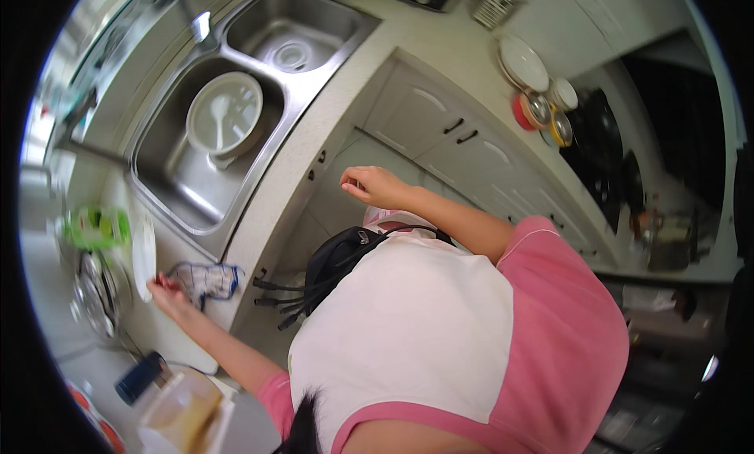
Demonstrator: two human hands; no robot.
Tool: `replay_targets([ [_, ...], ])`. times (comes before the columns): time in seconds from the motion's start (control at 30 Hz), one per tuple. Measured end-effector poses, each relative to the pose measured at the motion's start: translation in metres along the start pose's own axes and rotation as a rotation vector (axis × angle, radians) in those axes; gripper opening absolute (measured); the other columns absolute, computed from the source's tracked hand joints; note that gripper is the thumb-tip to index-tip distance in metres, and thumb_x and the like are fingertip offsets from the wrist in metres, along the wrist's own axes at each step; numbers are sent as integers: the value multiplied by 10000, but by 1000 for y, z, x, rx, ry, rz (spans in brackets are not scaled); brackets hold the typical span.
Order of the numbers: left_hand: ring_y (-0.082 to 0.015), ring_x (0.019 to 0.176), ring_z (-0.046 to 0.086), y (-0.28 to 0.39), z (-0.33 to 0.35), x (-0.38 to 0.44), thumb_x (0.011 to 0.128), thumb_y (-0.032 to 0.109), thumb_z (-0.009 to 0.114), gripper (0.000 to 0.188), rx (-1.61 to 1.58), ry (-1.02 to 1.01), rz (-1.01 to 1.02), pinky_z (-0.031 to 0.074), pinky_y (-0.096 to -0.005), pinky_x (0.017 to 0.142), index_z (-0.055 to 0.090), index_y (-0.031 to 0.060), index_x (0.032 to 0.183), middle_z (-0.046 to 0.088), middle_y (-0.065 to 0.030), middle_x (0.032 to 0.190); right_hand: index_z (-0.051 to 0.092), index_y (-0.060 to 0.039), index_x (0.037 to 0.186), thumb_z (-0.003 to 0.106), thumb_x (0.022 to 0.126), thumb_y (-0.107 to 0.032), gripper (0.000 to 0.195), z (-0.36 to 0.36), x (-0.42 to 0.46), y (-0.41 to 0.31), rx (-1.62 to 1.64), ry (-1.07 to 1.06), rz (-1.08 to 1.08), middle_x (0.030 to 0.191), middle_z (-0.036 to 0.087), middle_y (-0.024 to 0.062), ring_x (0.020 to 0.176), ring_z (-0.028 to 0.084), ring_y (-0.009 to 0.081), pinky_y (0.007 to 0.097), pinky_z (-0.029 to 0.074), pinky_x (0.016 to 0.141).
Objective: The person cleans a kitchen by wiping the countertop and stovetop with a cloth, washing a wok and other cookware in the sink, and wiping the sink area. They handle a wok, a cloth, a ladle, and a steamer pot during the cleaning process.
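Observation:
My left hand (171, 295) is over the counter at the lower left, its fingers at the near end of a white plate (144, 256); whether they grip the plate is hard to tell. Just beside that hand lies a checked dishcloth (207, 279). My right hand (368, 185) hangs in front of my body, fingers loosely curled, with no object visible in it. In the larger basin of the steel double sink (194, 186) sits a round pale bowl (197, 130) of water with a white spoon (220, 121) in it.
A green container (97, 227) and a glass-lidded pot (97, 292) stand left of the plate. White bowls (524, 62) and small lidded jars (536, 110) line the far counter near the stove. A black bag with cables (333, 259) hangs at my waist.

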State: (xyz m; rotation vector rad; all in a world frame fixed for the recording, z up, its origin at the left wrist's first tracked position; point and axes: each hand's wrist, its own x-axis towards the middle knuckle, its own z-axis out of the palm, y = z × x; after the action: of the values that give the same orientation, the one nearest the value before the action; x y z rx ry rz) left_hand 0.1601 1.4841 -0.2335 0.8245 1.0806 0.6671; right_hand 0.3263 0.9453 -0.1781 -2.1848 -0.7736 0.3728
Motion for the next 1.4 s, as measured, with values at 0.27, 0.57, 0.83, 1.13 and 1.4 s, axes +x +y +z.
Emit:
replay_targets([
  [0.27, -135, 444, 416, 50, 77, -45, 907, 308, 451, 308, 400, -406, -12, 370, -299, 374, 497, 91, 694, 459, -25, 557, 601, -73, 929, 555, 896, -236, 172, -43, -59, 47, 60, 245, 269, 834, 648, 99, 746, 619, 262, 377, 486, 658],
  [0.57, -449, 855, 610, 39, 249, -133, 950, 441, 400, 454, 1977, 74, 1245, 472, -544, 718, 618, 44, 921, 647, -240, 888, 625, -79, 955, 562, 894, -226, 171, -293, -128, 183, 16, 998, 406, 739, 659, 76, 666, 639, 190, 324, 493, 617],
  [0.83, -145, 535, 525, 16, 317, -161, 925, 410, 461, 348, 1110, -166, 516, 371, -289, 423, 573, 106, 799, 557, -48, 673, 608, 112, 929, 502, 907, -424, 547, -485, -225, 386, -421, 664, 1102, 936, 624, 332, 938, 603, 465, 478, 478, 824],
  [1.13, -92, 516, 398, -212, 534, -308, 919, 427, 499, 331, 866, -949, 372, 307, -250, 474, 537, 109, 833, 424, 14, 606, 598, 18, 742, 583, 900, -343, 394, -491, -211, 459, -80, 660, 977, 612, 550, 32, 502, 516, 128, 274, 393, 462],
  [1.4, -109, 549, 429, -373, 645, -388, 964, 323, 449, 294, 983, -1364, -85, 361, -255, 491, 497, 50, 867, 488, -25, 661, 454, 24, 1266, 552, 921, -235, 442, -486, -197, 460, 673, 744, 1112, 1199, 540, 162, 969, 580, 281, 418, 519, 776],
])
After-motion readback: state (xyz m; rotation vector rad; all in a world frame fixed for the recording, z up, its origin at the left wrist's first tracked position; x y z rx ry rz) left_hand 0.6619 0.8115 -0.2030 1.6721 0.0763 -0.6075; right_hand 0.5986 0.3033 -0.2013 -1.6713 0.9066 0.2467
